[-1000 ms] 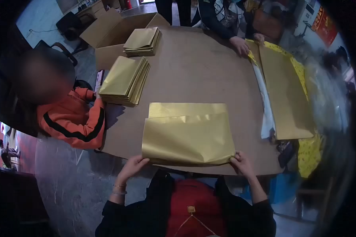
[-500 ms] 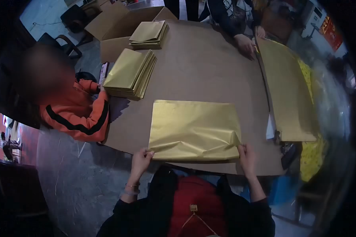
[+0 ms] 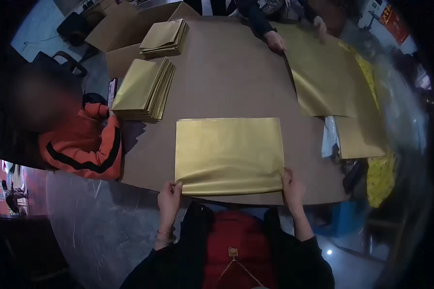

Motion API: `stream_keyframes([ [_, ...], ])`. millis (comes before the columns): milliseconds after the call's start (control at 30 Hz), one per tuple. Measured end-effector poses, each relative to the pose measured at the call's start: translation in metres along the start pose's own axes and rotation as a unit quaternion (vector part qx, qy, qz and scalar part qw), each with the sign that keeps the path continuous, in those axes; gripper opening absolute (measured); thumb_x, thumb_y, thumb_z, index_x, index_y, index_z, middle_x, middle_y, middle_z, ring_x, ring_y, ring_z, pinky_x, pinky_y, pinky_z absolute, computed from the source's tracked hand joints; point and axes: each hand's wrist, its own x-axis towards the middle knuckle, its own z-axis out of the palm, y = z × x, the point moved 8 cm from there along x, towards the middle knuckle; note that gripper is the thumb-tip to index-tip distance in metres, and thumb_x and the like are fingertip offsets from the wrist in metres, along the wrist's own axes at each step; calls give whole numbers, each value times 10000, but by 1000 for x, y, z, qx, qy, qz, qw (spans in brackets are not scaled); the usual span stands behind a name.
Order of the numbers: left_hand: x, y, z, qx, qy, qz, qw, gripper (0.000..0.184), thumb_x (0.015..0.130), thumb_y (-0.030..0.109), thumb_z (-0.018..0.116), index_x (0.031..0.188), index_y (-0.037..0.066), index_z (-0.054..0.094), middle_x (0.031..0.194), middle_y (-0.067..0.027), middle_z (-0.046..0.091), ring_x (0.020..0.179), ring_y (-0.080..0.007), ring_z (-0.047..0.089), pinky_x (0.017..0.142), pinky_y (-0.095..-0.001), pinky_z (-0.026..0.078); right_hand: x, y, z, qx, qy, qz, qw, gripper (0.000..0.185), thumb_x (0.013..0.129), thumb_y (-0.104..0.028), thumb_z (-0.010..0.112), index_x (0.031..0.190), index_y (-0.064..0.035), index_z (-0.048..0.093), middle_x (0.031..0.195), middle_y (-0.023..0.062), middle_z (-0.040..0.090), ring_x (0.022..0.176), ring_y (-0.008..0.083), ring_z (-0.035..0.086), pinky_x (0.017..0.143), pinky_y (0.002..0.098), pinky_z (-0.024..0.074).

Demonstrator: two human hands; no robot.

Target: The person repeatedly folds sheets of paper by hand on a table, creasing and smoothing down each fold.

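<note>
A sheet of gold paper point(image 3: 229, 149) lies in front of me at the table's near edge, its lower part folded up in a low, curved band. My left hand point(image 3: 169, 195) pinches its lower left corner between thumb and fingers. At the lower right corner my right hand point(image 3: 292, 187) grips the paper the same way. The side facing me bulges slightly between my hands, while the far edge lies flat and straight.
Folded gold paper stacks point(image 3: 142, 89) stand at the left near an open cardboard box point(image 3: 144, 24). A person in an orange jacket point(image 3: 84, 144) sits left, by a phone point(image 3: 112, 91). Opposite, a co-worker's hand point(image 3: 275, 41) holds a large gold sheet point(image 3: 318, 72) over a sheet pile point(image 3: 361, 137).
The creases in my paper have smoothed out, and its right side lies straighter. Across the table, the co-worker has pulled a gold sheet leftward off the pile. The view has shifted slightly.
</note>
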Motion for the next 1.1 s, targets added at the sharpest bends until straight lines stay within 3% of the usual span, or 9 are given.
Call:
stream_keyframes([
  [67, 11, -15, -1, 65, 68, 83, 992, 303, 868, 309, 622, 923, 12, 609, 694, -124, 619, 614, -232, 624, 586, -351, 474, -1, 5, 1, -7, -31, 71, 997, 254, 908, -313, 548, 1073, -127, 601, 869, 173, 646, 787, 363, 628, 640, 439, 484],
  [167, 8, -6, 0, 68, 52, 37, 996, 305, 873, 321, 615, 925, 20, 615, 700, -121, 625, 667, -254, 628, 615, -368, 474, -4, 1, 3, -26, 26, -34, 999, 169, 905, -242, 557, 1031, -147, 616, 720, 144, 632, 645, 342, 620, 537, 428, 475],
  [300, 5, 8, -4, 68, 88, 78, 991, 310, 871, 330, 616, 922, 25, 612, 702, -111, 628, 659, -257, 622, 616, -367, 472, -3, -4, -2, -18, 39, -23, 999, 156, 905, -229, 557, 996, -148, 654, 715, 147, 628, 626, 330, 619, 535, 419, 474],
  [467, 12, -10, 0, 61, 55, -8, 997, 286, 851, 306, 646, 912, 31, 594, 684, -90, 621, 644, -219, 616, 603, -334, 467, 0, -6, -4, 10, 34, -13, 999, 158, 904, -233, 562, 1004, -165, 664, 742, 149, 642, 632, 332, 627, 551, 411, 487],
  [600, 5, 11, -4, 81, 59, 19, 995, 276, 842, 293, 655, 917, 35, 590, 694, -93, 625, 654, -221, 620, 617, -332, 471, -1, 4, 4, -17, 0, 17, 1000, 155, 904, -231, 564, 1003, -168, 665, 752, 148, 646, 652, 332, 632, 559, 410, 489],
  [700, 9, -1, -2, 37, 77, 54, 995, 278, 842, 282, 656, 945, 36, 577, 703, -100, 627, 660, -230, 624, 623, -339, 476, 0, 2, 2, -11, 12, 12, 1000, 150, 903, -221, 565, 1004, -175, 666, 751, 142, 646, 654, 326, 632, 559, 406, 489],
  [800, 11, -14, 0, 42, 69, 4, 997, 284, 846, 271, 651, 977, 34, 562, 711, -104, 630, 668, -237, 629, 628, -343, 480, 0, -5, -3, 7, 34, -1, 999, 150, 900, -216, 568, 1000, -177, 672, 757, 141, 648, 668, 319, 635, 564, 400, 490],
  [867, 7, 1, -3, 78, 93, 66, 990, 284, 855, 267, 638, 987, 31, 552, 721, -113, 634, 686, -266, 635, 631, -362, 481, -1, 0, 2, -17, -9, 32, 999, 161, 899, -208, 568, 1014, -180, 677, 781, 141, 654, 682, 312, 640, 572, 400, 493],
  [1100, -2, 23, -4, 179, 82, 47, 979, 267, 866, 290, 615, 960, 45, 568, 796, -135, 634, 743, -323, 622, 641, -413, 473, 3, -10, -7, -25, 23, -8, 999, 207, 886, -208, 581, 1070, -201, 674, 823, 134, 668, 702, 304, 646, 593, 402, 507],
])
